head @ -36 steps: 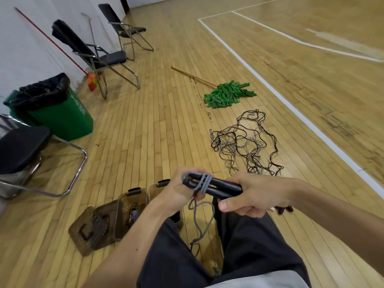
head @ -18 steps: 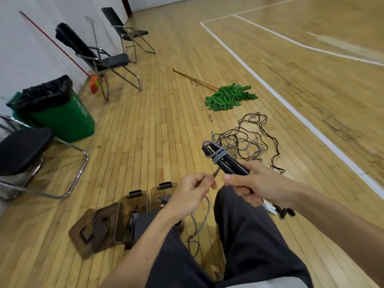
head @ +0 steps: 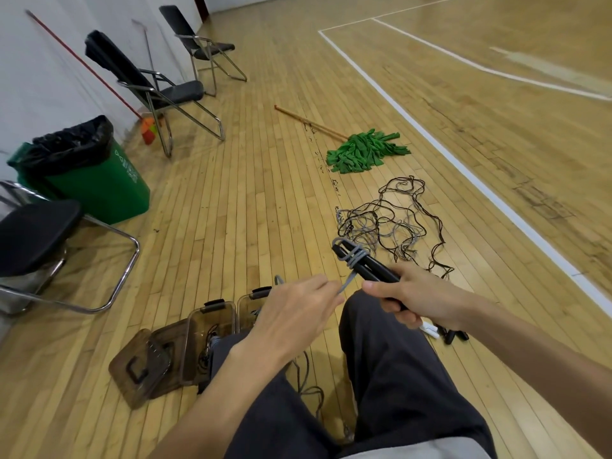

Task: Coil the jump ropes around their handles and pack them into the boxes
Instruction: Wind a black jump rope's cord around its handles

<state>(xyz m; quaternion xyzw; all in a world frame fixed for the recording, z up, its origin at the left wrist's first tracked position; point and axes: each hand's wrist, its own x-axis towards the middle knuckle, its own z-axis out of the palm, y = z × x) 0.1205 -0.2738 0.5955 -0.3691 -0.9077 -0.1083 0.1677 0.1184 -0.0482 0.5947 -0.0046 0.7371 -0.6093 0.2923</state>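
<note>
My right hand (head: 419, 298) grips a pair of black jump rope handles (head: 367, 268) that point up and to the left. A few turns of grey rope (head: 351, 255) are wound around their far end. My left hand (head: 294, 318) pinches the grey rope just below the handles; the rest of the cord (head: 306, 376) hangs down between my knees. A tangle of dark and grey jump ropes (head: 390, 223) lies on the floor beyond. Two open brown clear boxes (head: 212, 329) stand by my left knee, with cords inside.
Brown box lids (head: 142, 366) lie left of the boxes. A green mop (head: 364, 150) lies farther out. A green bin (head: 92, 170) and folding chairs (head: 159, 84) stand along the left wall. More black handles (head: 455, 336) lie under my right forearm.
The handles swung from level in front of me to pointing up and left. My left hand came off the wound end and dropped to pinch the rope below the handles.
</note>
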